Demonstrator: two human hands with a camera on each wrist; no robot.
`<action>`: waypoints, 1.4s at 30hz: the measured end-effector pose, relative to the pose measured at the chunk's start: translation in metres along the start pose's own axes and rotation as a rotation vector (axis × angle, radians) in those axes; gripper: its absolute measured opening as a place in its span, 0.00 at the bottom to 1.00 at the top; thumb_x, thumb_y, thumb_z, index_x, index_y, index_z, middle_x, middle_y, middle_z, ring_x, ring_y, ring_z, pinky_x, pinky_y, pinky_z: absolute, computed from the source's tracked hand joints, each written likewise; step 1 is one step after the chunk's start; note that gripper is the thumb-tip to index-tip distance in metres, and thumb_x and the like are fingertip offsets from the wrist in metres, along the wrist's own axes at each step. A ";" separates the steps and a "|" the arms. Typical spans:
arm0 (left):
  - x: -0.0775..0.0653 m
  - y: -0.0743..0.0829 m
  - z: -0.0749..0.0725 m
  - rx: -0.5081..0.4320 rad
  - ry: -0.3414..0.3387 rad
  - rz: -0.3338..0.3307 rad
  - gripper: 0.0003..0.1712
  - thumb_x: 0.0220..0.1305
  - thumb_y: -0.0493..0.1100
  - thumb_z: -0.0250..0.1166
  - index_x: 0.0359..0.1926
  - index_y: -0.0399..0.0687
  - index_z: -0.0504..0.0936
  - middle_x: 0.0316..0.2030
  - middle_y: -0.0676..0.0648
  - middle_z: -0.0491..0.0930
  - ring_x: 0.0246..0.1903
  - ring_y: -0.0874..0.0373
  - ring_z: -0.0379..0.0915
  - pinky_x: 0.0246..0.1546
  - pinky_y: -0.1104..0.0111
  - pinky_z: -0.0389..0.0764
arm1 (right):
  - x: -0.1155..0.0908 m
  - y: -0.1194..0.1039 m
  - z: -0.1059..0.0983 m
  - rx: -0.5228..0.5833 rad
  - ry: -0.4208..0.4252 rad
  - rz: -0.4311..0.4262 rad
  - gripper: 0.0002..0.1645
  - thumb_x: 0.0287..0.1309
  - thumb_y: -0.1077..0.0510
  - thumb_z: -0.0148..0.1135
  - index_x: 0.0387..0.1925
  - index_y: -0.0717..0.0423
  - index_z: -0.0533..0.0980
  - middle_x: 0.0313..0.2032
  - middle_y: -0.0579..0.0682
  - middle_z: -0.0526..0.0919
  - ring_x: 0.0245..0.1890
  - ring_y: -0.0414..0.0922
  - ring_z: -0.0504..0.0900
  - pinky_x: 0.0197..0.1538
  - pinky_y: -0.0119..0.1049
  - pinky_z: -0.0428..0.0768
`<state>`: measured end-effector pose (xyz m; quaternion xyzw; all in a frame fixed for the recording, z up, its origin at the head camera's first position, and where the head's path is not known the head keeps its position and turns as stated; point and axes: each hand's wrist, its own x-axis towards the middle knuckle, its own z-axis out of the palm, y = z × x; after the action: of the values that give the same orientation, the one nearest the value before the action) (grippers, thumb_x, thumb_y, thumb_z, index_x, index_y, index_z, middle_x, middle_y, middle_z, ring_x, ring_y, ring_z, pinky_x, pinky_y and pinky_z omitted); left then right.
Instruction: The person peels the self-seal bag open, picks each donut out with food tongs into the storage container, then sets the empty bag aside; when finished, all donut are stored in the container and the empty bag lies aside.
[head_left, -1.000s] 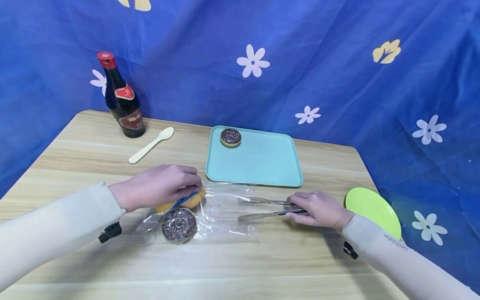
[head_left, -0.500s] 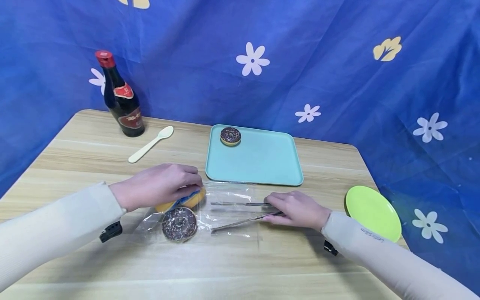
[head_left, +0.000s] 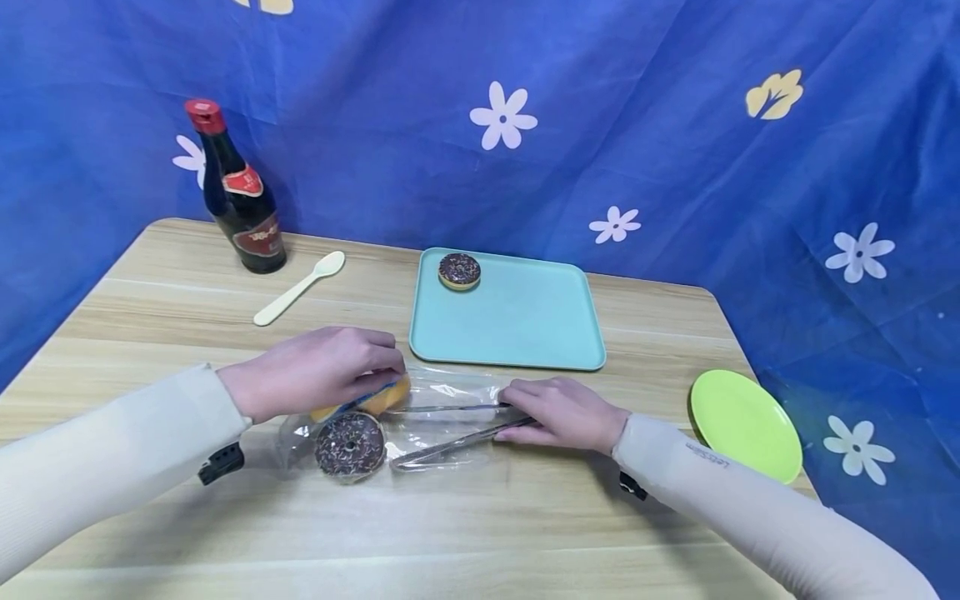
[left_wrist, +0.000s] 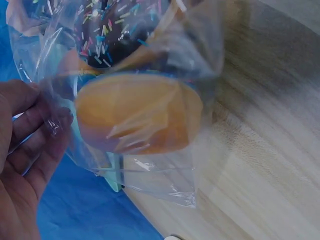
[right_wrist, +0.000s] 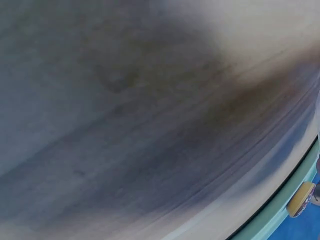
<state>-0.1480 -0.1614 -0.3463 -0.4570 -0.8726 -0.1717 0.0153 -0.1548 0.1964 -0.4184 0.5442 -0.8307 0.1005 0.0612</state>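
Note:
A clear plastic bag (head_left: 457, 387) lies on the table with a chocolate sprinkled donut (head_left: 351, 447) in it. A second donut (head_left: 392, 395), with blue at its top, stands tilted under my left hand (head_left: 322, 372); its tan underside shows through the film in the left wrist view. My left hand pinches the bag's upper side. My right hand (head_left: 562, 414) grips metal tongs (head_left: 450, 447), whose two arms reach spread apart into the bag's right end. The tips are close to the donuts, and I cannot tell whether they touch.
Behind the bag lies a light blue tray (head_left: 517, 325) bearing another chocolate donut (head_left: 459, 271). A dark bottle (head_left: 247, 204) with a red cap and a cream spoon (head_left: 300, 289) are at the back left. A green plate (head_left: 745, 425) sits at the right edge.
My right hand has moved left, carrying the tongs deeper into the bag toward the donuts. The chocolate donut in the bag has shifted slightly left. My left hand stays in place.

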 end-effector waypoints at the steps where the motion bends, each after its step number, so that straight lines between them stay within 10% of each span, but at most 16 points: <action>1: 0.000 0.000 0.000 -0.003 0.002 0.001 0.08 0.66 0.35 0.71 0.38 0.56 0.86 0.32 0.61 0.80 0.31 0.74 0.75 0.32 0.74 0.83 | 0.001 0.000 0.001 -0.002 0.000 0.001 0.23 0.73 0.36 0.60 0.50 0.49 0.77 0.38 0.38 0.81 0.29 0.32 0.74 0.34 0.29 0.79; 42: 0.000 0.000 -0.004 0.001 -0.007 -0.034 0.08 0.66 0.36 0.71 0.36 0.56 0.86 0.30 0.62 0.77 0.30 0.74 0.72 0.32 0.73 0.81 | 0.010 0.001 0.006 -0.034 0.054 -0.032 0.22 0.73 0.37 0.60 0.49 0.50 0.78 0.37 0.39 0.82 0.28 0.33 0.76 0.32 0.28 0.80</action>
<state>-0.1487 -0.1630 -0.3425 -0.4427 -0.8804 -0.1699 0.0097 -0.1600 0.1864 -0.4219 0.5532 -0.8216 0.1000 0.0943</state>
